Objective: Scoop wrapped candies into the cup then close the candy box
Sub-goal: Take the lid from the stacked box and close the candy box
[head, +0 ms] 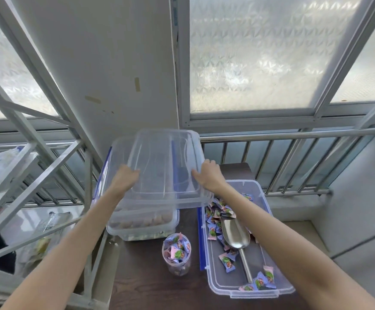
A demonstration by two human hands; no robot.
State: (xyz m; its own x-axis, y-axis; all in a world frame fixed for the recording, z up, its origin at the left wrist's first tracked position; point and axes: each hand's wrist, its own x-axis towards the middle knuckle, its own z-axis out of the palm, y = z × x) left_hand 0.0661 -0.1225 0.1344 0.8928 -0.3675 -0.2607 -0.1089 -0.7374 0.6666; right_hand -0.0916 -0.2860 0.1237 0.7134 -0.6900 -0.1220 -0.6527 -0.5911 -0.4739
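The dark table [146, 285] carries two clear boxes. Above its far left corner the person holds a clear lid [164, 166] level in the air, left hand [124, 179] and right hand [209, 175] each curled round an opposite edge, probably so it can drop squarely onto a box. Under it sits a second box [142, 224] of brownish contents. Along the right edge the candy box [244, 242] lies uncovered, wrapped candies [217, 222] loose inside and the metal scoop [235, 236] resting among them, apparently set aside. Near the middle stands the cup [177, 253], heaped with candies, so scooping looks finished; closing remains.
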